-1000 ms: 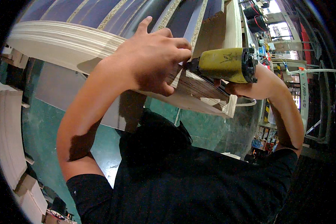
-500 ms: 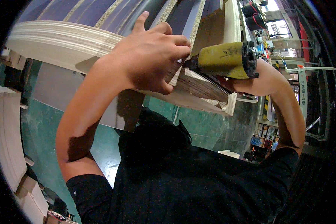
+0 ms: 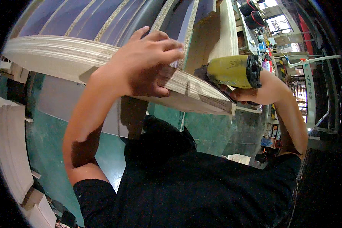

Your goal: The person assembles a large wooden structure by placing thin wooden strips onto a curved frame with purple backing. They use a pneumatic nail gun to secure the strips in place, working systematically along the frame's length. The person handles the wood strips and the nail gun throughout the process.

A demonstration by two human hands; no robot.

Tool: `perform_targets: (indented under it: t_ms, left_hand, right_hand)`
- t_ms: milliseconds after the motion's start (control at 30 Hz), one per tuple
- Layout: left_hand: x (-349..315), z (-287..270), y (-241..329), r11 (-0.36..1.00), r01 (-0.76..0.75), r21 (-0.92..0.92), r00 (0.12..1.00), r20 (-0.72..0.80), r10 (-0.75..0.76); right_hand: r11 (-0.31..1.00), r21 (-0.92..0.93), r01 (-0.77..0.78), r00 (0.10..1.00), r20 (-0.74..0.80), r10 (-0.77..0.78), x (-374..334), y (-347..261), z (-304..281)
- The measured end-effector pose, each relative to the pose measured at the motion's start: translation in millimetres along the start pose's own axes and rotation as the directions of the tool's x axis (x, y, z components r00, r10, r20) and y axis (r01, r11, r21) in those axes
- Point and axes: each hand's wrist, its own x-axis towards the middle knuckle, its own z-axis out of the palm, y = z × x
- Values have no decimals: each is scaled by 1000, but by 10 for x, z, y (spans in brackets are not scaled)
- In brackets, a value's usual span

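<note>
My right hand (image 3: 260,91) is wrapped round a scuffed yellow and black nail gun (image 3: 231,71). Its nose points left, over the inner side of a pale layered plywood rail (image 3: 201,89) close to that rail's right end. My left hand (image 3: 150,62) lies across the same rail further left, fingers apart and the thumb on the near side. Nothing shows in its grip, though the palm is hidden. Beyond the rail, dark purple-grey panels (image 3: 79,22) alternate with thin chipboard strips (image 3: 110,19). A plywood side piece (image 3: 227,30) runs away from me at the right.
Stacked pale boards (image 3: 11,140) stand at the far left. A grey panel (image 3: 64,98) is below the rail, above a green floor (image 3: 212,129). White hose or pipe (image 3: 319,59), a grey post (image 3: 309,95) and cluttered shelves are on the right.
The nail gun has moved slightly right along the rail, its nose now away from my left hand. My left hand has shifted a little left, its fingers still apart.
</note>
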Motion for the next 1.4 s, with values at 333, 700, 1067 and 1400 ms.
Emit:
perform_targets:
  t_ms: [333, 700, 1067, 1400]
  left_hand:
    - [-343, -273, -403, 988, 27, -154, 999, -40, -34]
    - [-364, -255, -402, 975, 141, -170, 990, 31, -138]
    - [-371, -287, -380, 982, 135, -133, 991, 6, -136]
    - [-338, -292, -368, 982, 159, -105, 987, 37, -156]
  right_hand:
    - [975, 113, -193, 981, 23, 191, 252, -365, 54]
    - [990, -17, -142, 985, 97, 143, 1017, -829, 50]
    - [983, 4, -182, 981, 64, 181, 1078, -815, 73]
    - [984, 85, -156, 986, 64, 151, 1066, -758, 73]
